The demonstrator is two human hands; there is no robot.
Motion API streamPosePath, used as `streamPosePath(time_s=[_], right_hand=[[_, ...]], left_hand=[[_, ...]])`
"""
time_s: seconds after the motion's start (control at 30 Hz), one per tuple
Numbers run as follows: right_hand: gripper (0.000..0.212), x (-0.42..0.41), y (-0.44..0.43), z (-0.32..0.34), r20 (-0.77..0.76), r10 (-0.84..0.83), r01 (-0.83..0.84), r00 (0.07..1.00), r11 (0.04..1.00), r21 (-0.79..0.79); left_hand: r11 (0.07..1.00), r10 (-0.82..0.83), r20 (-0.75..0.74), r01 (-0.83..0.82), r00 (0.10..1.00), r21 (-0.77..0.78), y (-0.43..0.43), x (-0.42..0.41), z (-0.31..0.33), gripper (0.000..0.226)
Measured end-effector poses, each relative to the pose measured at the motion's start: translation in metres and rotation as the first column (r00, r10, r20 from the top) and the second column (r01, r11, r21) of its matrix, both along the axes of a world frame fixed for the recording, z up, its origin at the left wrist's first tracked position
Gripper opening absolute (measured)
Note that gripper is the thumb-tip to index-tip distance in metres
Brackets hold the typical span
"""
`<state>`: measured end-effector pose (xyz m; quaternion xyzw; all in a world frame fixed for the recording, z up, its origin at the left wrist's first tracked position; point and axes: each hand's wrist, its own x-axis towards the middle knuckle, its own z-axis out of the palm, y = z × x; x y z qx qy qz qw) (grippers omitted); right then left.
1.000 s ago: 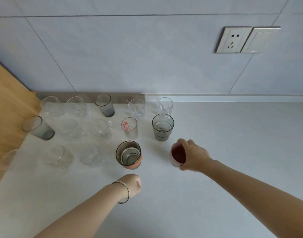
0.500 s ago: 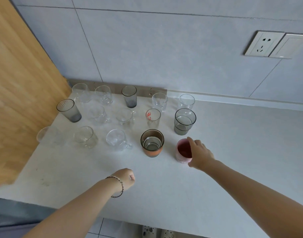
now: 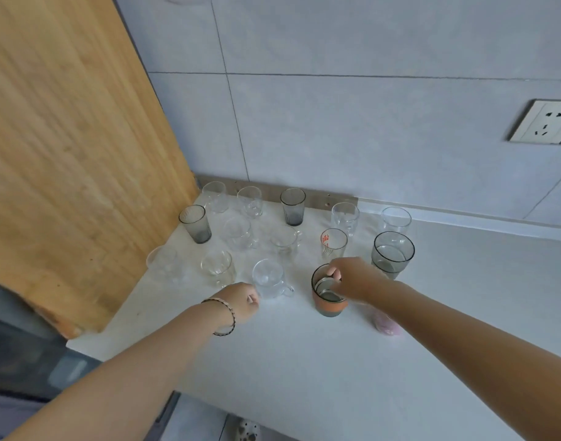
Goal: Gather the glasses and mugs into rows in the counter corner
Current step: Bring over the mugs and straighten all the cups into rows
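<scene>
Atop orange-banded mug (image 3: 328,305) rim, right grip (image 3: 355,278) pinching

Thirteen glasses (image 3: 292,206), one orange-banded cup (image 3: 327,308), one pink cup (image 3: 388,326).

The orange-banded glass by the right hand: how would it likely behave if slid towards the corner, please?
The orange-banded glass probably slides easily on the smooth counter. A second glass seems nested inside, so it may rattle and feel heavier. Likely fragile too.

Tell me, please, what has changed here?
The right hand let go of the pink cup and moved left to the smoky glass with an orange sleeve, fingers curling over its rim. The left hand edged toward the clear glass mug. Nothing else moved.
</scene>
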<state>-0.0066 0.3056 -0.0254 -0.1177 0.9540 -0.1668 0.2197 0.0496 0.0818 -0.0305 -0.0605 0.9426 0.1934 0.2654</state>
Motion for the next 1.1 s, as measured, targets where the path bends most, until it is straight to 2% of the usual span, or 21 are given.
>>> streamPosePath(time_s=[0.13,0.2,0.43,0.53,0.63,0.73,0.83,0.93,1.0,1.1], right_hand=[[0.034,-0.034,-0.054,0.008,-0.017,0.035,-0.035,0.999,0.999,-0.009],[0.033,-0.058,-0.084,0.006,-0.027,0.023,-0.024,0.999,1.0,-0.009],[0.035,-0.134,-0.185,-0.014,0.008,-0.134,0.134,0.991,0.991,-0.006],[0.036,-0.165,-0.21,-0.027,0.014,-0.218,0.218,0.976,0.976,0.002],[0.041,-0.19,-0.228,-0.038,0.017,-0.277,0.277,0.961,0.961,0.026],[0.053,-0.216,-0.243,-0.048,0.014,-0.328,0.327,0.945,0.944,0.05],[0.07,-0.238,-0.255,-0.056,0.026,-0.361,0.359,0.932,0.931,0.06],[0.092,-0.26,-0.264,-0.066,0.031,-0.404,0.402,0.914,0.914,0.058],[0.101,-0.27,-0.269,-0.073,0.045,-0.436,0.433,0.899,0.899,0.066],[0.096,-0.277,-0.273,-0.087,0.056,-0.457,0.454,0.888,0.889,0.057]], left_hand=[[0.999,0.034,-0.08,-0.037,0.996,-0.027,-0.058,-0.041,0.019,0.021],[0.998,0.046,-0.105,-0.05,0.993,-0.027,-0.09,-0.066,0.025,0.024],[0.994,0.094,-0.208,-0.103,0.974,-0.03,-0.192,-0.175,0.013,0.021],[0.995,0.092,-0.261,-0.097,0.961,-0.008,-0.215,-0.222,0.01,0.032],[0.996,0.0,-0.214,-0.018,0.977,-0.083,-0.227,-0.267,0.002,0.035],[0.963,-0.167,-0.152,0.128,0.974,-0.239,-0.232,-0.307,-0.011,0.04],[0.874,-0.361,-0.088,0.303,0.928,-0.38,-0.231,-0.329,-0.027,0.069],[0.765,-0.511,-0.001,0.454,0.86,-0.456,-0.229,-0.35,-0.04,0.096],[0.715,-0.573,0.045,0.526,0.818,-0.461,-0.229,-0.36,-0.047,0.098],[0.634,-0.654,0.102,0.616,0.75,-0.467,-0.226,-0.37,-0.058,0.086]])
